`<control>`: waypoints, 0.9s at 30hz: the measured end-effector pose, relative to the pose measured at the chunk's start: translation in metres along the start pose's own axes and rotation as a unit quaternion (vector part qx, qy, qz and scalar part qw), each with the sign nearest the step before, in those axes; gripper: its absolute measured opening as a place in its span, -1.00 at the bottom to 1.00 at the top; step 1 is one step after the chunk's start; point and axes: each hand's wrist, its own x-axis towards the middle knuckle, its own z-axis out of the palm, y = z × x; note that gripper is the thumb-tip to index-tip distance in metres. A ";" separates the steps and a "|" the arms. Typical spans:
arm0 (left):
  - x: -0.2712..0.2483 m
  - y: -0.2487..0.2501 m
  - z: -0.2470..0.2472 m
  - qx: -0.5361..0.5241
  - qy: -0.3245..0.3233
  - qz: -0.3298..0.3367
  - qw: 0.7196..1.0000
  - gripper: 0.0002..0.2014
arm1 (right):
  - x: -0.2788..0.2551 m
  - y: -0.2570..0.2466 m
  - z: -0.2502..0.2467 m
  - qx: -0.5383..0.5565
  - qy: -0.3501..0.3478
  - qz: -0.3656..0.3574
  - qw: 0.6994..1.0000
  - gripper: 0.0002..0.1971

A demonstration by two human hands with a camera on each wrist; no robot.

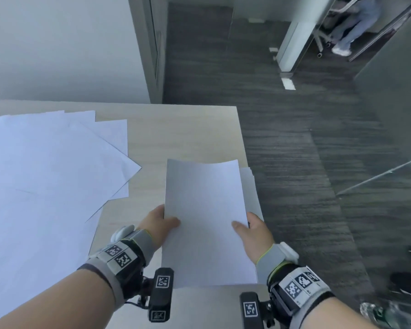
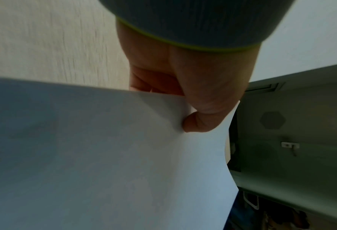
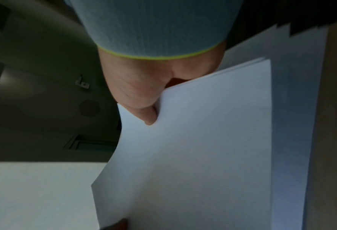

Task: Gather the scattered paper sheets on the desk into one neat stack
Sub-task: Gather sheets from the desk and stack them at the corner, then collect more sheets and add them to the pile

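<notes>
I hold a small bundle of white sheets point(image 1: 206, 217) above the desk's right end, bowed slightly. My left hand point(image 1: 163, 223) pinches its left edge, thumb on top and fingers hidden beneath. My right hand point(image 1: 248, 227) pinches the right edge the same way. In the left wrist view the thumb of my left hand point(image 2: 199, 123) presses on the bundle point(image 2: 104, 155). The right wrist view shows my right hand point(image 3: 143, 109) gripping the bundle point(image 3: 203, 140), its sheet edges fanned unevenly. Several loose white sheets point(image 1: 45, 181) lie overlapped and skewed on the desk's left part.
The pale wooden desk point(image 1: 187, 131) ends at its right edge near my right hand, with dark carpet point(image 1: 294, 138) beyond. A white wall stands behind the desk. A seated person's legs point(image 1: 351, 27) show at the far top right. Something glassy point(image 1: 389, 314) sits at the bottom right corner.
</notes>
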 end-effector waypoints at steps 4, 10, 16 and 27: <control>0.009 0.003 0.031 0.055 -0.019 -0.030 0.998 -0.81 | 0.013 0.017 -0.028 -0.033 0.029 0.025 0.999 -0.91; 0.014 0.003 0.047 0.114 -0.023 -0.043 0.992 -0.89 | 0.032 0.031 -0.047 -0.064 0.022 0.017 0.998 -0.90; 0.011 -0.003 0.043 0.140 0.028 -0.020 0.990 -0.70 | 0.033 0.040 -0.056 -0.087 0.058 0.029 0.994 -0.78; -0.006 -0.009 0.054 0.133 0.057 0.051 0.988 -0.61 | 0.021 0.050 -0.049 -0.126 -0.025 0.098 0.987 -0.23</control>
